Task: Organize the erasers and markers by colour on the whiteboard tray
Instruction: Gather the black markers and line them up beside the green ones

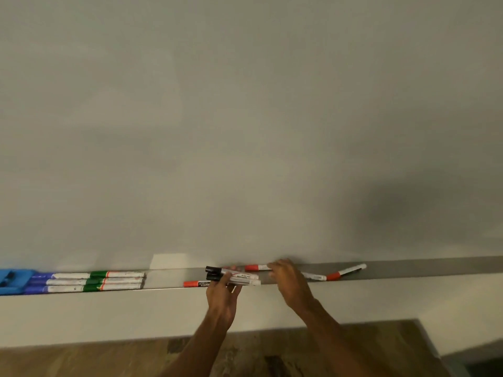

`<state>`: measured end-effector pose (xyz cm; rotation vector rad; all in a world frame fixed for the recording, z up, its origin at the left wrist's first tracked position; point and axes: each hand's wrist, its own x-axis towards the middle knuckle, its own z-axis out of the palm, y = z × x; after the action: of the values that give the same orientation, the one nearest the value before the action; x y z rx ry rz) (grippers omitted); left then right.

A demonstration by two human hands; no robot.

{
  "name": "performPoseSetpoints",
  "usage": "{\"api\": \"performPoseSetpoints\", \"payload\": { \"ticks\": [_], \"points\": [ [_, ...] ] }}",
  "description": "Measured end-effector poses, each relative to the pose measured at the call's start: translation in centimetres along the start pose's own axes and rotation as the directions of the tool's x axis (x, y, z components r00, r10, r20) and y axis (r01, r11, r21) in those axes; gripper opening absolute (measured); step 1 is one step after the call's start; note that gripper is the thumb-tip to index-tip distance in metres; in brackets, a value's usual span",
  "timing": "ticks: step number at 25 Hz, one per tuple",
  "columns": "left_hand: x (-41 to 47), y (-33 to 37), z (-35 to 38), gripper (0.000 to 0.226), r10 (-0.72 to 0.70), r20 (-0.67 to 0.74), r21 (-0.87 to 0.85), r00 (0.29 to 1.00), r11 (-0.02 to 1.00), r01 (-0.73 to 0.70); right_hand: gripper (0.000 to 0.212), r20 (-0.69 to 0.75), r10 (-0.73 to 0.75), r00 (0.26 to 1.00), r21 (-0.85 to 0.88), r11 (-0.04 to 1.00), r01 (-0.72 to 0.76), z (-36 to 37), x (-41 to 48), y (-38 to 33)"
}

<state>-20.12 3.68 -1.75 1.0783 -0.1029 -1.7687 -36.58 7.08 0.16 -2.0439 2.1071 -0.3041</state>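
A: What fills your view, from the biggest thing down?

B: The whiteboard (pixel 245 118) takes up most of it, blank and grey-white; along its lower edge runs the metal tray (pixel 435 268), and under that you see a pale wall band and a strip of wood-patterned floor (pixel 81 360).

A: And what lies on the tray?

B: At your far left sits a blue eraser (pixel 11 281); just beside it lie three blue markers (pixel 40 282) stacked side by side, and touching their ends, three green markers (pixel 109 280) in the same neat rows; well apart to the right the red ones lie loose; one red marker (pixel 194 284) lies near the tray's front lip under your left hand, another red marker (pixel 255 267) rests against the board, and a third red-capped marker (pixel 345 272) lies tilted further right; a whitish barrel (pixel 313 276) beside it is too blurred to name.

A: Your hands?

B: Your left hand (pixel 221 293) is clenched around two black markers (pixel 231 276), held level just above the tray, caps pointing left; your right hand (pixel 288 278) lies over the tray, fingertips at the end of the red marker by the board; whether it grips that one, I cannot tell.
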Motion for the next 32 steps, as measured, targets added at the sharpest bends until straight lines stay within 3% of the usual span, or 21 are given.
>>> {"api": "performPoseSetpoints", "payload": {
  "ticks": [6,14,20,25,32],
  "points": [
    [0.0,-1.6,0.9,0.018,-0.087,0.049,-0.025,0.995,0.996,0.088,0.025,0.003,0.265,0.964,-0.152,0.953,-0.262,-0.7,-1.6,5.5],
    [0.7,-1.4,0.3,0.012,-0.074,0.076,0.027,0.994,0.997,0.073,0.033,0.015,0.285,0.958,-0.148,0.949,-0.28,0.7,-0.8,5.8],
    [1.1,-1.8,0.0,0.014,-0.074,0.048,0.065,0.996,0.995,0.071,0.042,0.007,0.191,0.982,-0.201,0.962,-0.186,0.3,-1.0,5.0],
    [0.6,-1.5,-0.5,0.026,-0.084,0.072,0.121,0.994,0.99,0.075,0.021,-0.028,0.044,0.999,-0.106,0.993,-0.047,-0.3,1.0,0.2],
    [0.7,1.9,-2.3,0.026,-0.034,0.109,0.129,0.993,0.992,0.019,0.015,-0.005,-0.107,0.994,0.008,0.994,0.107,0.7,4.1,-8.8]
  ]
}}
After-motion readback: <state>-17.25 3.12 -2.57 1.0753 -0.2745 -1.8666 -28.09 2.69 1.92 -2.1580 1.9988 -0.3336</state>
